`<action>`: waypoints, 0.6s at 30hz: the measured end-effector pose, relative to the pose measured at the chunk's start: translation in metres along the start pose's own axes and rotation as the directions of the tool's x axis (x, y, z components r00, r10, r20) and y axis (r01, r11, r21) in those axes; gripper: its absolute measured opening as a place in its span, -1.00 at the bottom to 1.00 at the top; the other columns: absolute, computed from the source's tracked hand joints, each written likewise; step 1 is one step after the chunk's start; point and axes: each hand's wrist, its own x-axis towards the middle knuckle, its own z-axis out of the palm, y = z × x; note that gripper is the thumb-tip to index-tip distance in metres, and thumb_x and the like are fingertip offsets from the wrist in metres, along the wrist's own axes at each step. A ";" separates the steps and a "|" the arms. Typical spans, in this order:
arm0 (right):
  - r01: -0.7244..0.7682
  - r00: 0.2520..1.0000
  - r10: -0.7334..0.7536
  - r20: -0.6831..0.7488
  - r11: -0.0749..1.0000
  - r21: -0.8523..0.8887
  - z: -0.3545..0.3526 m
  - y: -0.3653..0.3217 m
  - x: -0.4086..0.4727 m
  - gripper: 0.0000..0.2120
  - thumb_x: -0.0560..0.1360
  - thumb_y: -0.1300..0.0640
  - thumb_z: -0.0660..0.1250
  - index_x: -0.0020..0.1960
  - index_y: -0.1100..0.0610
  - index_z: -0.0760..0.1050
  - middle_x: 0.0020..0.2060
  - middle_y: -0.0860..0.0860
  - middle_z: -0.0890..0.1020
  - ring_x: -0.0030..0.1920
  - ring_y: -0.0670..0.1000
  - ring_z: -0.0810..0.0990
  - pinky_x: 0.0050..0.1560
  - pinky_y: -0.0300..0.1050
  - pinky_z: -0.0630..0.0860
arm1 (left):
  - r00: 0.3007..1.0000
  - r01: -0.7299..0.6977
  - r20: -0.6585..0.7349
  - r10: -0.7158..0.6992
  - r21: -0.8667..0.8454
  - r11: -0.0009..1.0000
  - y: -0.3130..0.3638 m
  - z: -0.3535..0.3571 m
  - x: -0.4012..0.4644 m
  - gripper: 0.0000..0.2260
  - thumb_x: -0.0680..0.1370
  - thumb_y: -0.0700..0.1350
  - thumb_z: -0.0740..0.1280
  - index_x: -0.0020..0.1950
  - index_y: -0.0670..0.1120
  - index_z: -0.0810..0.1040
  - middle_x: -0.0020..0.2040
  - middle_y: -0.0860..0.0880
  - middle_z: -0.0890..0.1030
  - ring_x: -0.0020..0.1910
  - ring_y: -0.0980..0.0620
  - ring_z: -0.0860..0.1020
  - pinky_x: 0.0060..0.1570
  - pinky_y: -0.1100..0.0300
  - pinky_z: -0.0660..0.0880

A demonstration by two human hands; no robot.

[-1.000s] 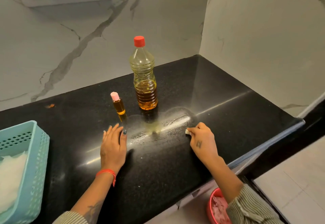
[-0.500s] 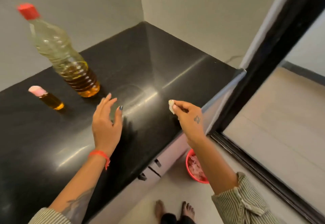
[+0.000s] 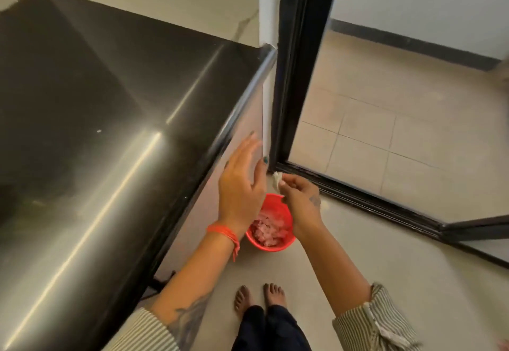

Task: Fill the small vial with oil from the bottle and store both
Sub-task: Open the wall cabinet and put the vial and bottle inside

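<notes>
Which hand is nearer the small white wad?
Right. The right hand pinches the small white wad above the round red plastic bin; the left hand hangs open beside it, not touching.

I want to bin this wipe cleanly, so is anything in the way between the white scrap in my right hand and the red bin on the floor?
Nothing visible blocks it. The right hand pinches the white scrap above the far rim of the red bin, whose top is open. The left hand hangs open to the left, beside the counter edge, overlapping the bin's left side in this view.
</notes>
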 end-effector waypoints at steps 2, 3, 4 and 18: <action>-0.081 0.996 0.079 -0.043 0.995 -0.055 0.001 0.033 0.027 -0.82 0.43 0.23 0.37 -0.30 0.01 0.58 -0.32 0.02 0.61 -0.26 0.00 0.54 -0.15 -0.04 0.51 | 0.992 0.078 0.092 -0.083 0.055 0.995 -0.027 0.023 -0.010 -0.70 0.51 -0.23 0.25 0.24 -0.19 0.50 0.30 -0.12 0.50 0.28 0.04 0.43 0.29 0.40 0.27; -0.131 0.990 0.126 -0.067 0.989 -0.069 0.003 0.049 0.039 -0.85 0.42 0.23 0.37 -0.27 0.04 0.58 -0.29 0.06 0.62 -0.25 0.03 0.56 -0.14 -0.03 0.53 | 0.983 0.105 0.142 -0.117 0.094 0.990 -0.041 0.034 -0.016 -0.70 0.51 -0.24 0.24 0.24 -0.19 0.50 0.30 -0.13 0.49 0.29 0.01 0.44 0.27 0.47 0.20; -0.181 0.981 0.173 -0.091 0.980 -0.088 0.005 0.063 0.051 -0.91 0.42 0.22 0.38 -0.23 0.07 0.60 -0.26 0.09 0.62 -0.24 0.06 0.58 -0.12 -0.02 0.55 | 0.970 0.132 0.188 -0.156 0.134 0.982 -0.054 0.042 -0.021 -0.69 0.52 -0.25 0.24 0.26 -0.18 0.49 0.32 -0.12 0.48 0.30 -0.02 0.43 0.26 0.47 0.17; -0.181 0.976 0.159 -0.151 0.973 -0.141 0.002 0.088 0.077 -0.75 0.52 -0.09 0.20 -0.06 0.03 0.57 -0.04 0.12 0.61 0.02 0.17 0.57 0.12 0.17 0.52 | 0.862 0.291 0.355 -0.361 0.236 0.927 -0.067 0.059 -0.031 -0.64 0.58 -0.13 0.18 0.38 -0.12 0.34 0.42 -0.07 0.36 0.40 0.01 0.30 0.32 0.31 0.17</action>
